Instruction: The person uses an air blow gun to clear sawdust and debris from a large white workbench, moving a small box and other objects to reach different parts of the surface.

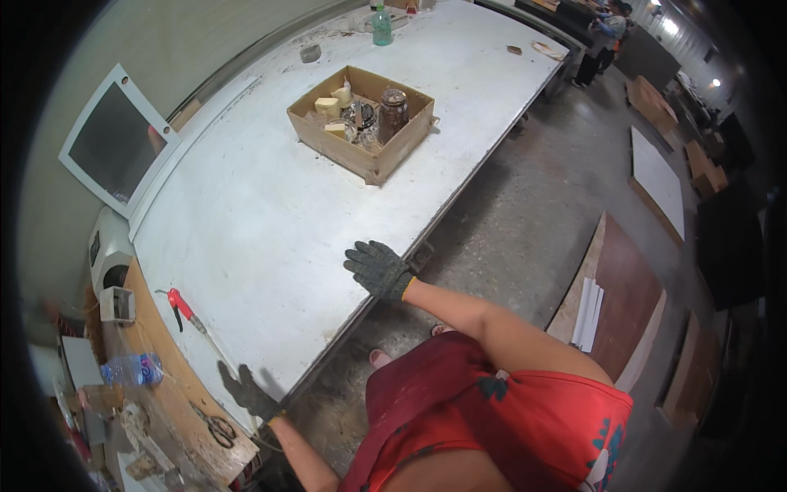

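Observation:
A long white-topped table (246, 246) stretches away in front of me. My right hand (379, 269), in a dark grey knit glove with a yellow cuff, rests flat at its near edge, fingers spread and holding nothing. My left hand (248, 394), gloved the same way, is at the table's lower left edge with its fingers apart. Close to it lies a red air blow gun (179, 304) with a black lever and a pale hose. Farther up the table sits a shallow cardboard box (348, 158) containing glass jars, a brown jar (393, 115) and pale yellow blocks (328, 107).
Scissors (215, 424) and a plastic bottle (133, 370) lie on a cluttered wooden surface at left. A white-framed dark panel (117, 138) leans against the wall. A green bottle (381, 27) stands at the far end. Boards (627, 287) lie at right; a person (605, 41) stands far off.

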Demonstrator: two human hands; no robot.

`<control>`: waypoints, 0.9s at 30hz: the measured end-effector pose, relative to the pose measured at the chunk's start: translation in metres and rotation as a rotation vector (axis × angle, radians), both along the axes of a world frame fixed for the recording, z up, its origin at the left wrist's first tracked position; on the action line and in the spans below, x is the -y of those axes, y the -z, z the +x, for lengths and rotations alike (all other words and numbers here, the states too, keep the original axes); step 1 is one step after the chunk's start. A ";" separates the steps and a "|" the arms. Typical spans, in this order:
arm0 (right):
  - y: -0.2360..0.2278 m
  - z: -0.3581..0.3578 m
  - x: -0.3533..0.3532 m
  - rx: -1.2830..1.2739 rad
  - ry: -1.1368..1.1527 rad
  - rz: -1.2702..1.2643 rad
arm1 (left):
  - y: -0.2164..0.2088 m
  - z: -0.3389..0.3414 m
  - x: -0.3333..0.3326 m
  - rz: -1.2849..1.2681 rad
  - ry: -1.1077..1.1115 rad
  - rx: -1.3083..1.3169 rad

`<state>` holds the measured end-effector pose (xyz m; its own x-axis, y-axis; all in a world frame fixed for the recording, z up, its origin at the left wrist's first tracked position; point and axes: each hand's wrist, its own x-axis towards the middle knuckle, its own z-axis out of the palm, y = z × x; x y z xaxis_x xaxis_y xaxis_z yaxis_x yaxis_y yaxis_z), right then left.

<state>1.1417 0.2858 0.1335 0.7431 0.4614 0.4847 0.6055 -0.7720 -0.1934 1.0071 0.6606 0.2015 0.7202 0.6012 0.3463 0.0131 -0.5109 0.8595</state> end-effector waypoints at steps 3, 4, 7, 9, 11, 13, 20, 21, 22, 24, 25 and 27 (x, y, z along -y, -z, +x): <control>0.009 -0.004 0.002 -0.009 -0.009 0.020 | 0.044 0.057 -0.072 0.148 0.018 0.026; 0.004 -0.003 -0.001 -0.003 -0.013 0.038 | 0.031 0.075 -0.080 0.148 0.002 0.007; -0.003 0.002 -0.004 -0.004 0.001 -0.028 | 0.030 0.116 -0.109 0.336 -0.080 -0.181; -0.012 0.004 -0.009 0.006 0.006 -0.023 | 0.034 0.136 -0.131 0.268 -0.063 -0.298; -0.023 0.000 -0.013 -0.044 -0.012 -0.013 | 0.049 0.138 -0.132 0.468 -0.092 -0.371; -0.008 -0.005 0.001 -0.019 0.000 0.003 | 0.066 0.137 -0.120 0.601 -0.107 -0.356; 0.005 0.004 -0.012 0.243 0.027 0.172 | 0.132 0.147 -0.265 0.359 -0.151 -0.324; 0.008 0.006 -0.026 0.243 0.016 0.222 | 0.132 0.128 -0.312 -0.183 0.079 -0.234; 0.009 0.008 -0.030 0.250 0.032 0.257 | 0.125 0.137 -0.335 -0.242 0.148 -0.218; 0.041 -0.007 0.004 0.211 0.191 0.205 | 0.076 0.172 -0.174 0.073 0.088 -0.726; 0.029 -0.004 -0.004 0.171 0.160 0.205 | 0.073 0.150 -0.179 -0.169 0.090 -0.577; 0.021 -0.005 -0.001 0.089 0.153 0.160 | 0.060 0.128 -0.122 -0.498 0.087 -0.308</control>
